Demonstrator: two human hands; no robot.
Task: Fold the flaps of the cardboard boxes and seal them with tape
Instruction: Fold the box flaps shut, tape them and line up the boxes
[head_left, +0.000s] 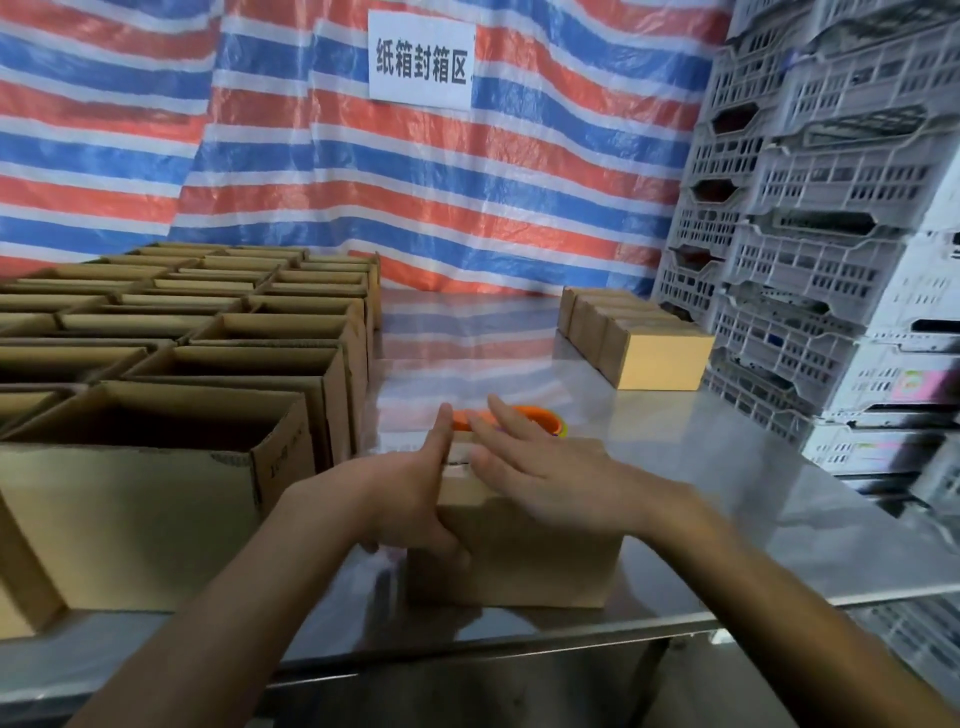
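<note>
At the front edge of the shiny stainless-steel table sits a small closed brown corrugated-cardboard box. The left hand braces its left end, forefinger straight, thumb splayed on the front face, and the blurred right hand lies flat on top, fingers straight and slightly spread. Just behind lies a round orange plastic tape dispenser, with open-topped brown cartons at left, closed tan boxes and stacked grey lattice crates at right, and a crinkled red, white and blue striped tarpaulin at the back.

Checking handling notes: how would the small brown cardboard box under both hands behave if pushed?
The small brown cardboard box probably slides easily on the shiny steel table. Low and wide, it seems unlikely to tip.
</note>
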